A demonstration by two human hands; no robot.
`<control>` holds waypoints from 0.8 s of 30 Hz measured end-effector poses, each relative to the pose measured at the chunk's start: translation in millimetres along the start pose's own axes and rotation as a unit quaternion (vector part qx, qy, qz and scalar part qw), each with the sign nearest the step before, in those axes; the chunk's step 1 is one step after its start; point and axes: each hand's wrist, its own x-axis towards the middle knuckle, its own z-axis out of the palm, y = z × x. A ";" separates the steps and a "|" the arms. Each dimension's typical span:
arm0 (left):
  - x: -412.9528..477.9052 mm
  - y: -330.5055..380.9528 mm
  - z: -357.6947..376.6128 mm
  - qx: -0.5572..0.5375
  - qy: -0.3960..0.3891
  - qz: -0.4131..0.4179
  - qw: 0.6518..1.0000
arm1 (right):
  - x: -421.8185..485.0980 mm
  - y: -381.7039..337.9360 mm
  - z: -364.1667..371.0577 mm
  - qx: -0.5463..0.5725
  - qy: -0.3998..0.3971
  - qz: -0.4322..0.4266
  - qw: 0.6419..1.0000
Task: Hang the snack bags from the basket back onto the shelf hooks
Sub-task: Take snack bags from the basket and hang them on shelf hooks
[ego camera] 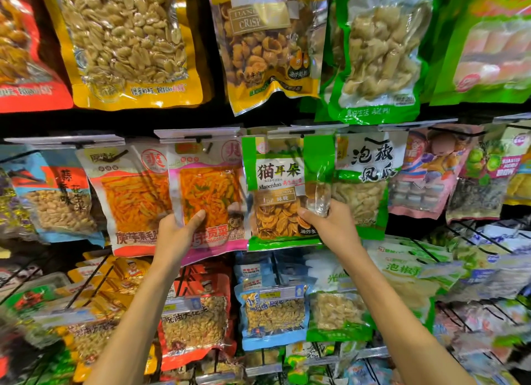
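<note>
Observed at the snack shelving, middle row: the person stands facing the display with both bare arms raised. The left hand (175, 232) grips the lower left corner of a pink-edged bag (209, 192) of orange strips, thumb laid on the front face and the fingers curled behind it. The right hand (330, 226) grips the lower right side of a green bag (281, 189) of curled golden crisps, thumb across the front and fingers wrapped behind the clear edge. The two bags sit side by side and touch along their edges, the pink-edged bag slightly tilted. Their tops reach the black hook (198, 139) and the clear label strip (301, 134) above them; whether either bag is actually threaded on a hook cannot be told. To the left, an orange bag (132, 201) sits partly behind the pink-edged bag. To the right, a green-and-white bag (365, 183) hangs partly behind the green bag. The row above holds larger packs, among them a yellow peanut bag (123, 40). Below the forearms hang a red bag (195, 321) and a blue bag (273, 313), each on wire hooks with price tags in front.
</note>
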 end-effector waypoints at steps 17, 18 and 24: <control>-9.9 -2.6 -13.2 0.079 0.018 0.045 0.996 | 5.3 8.0 -2.0 -0.119 -0.021 0.014 0.993; -11.0 -0.4 -14.7 0.092 0.027 0.049 0.994 | 3.4 5.9 -3.8 -0.136 -0.028 0.012 0.990; -22.2 3.8 -34.8 0.152 0.033 0.098 0.983 | -14.5 3.0 -13.5 -0.279 -0.054 0.017 0.959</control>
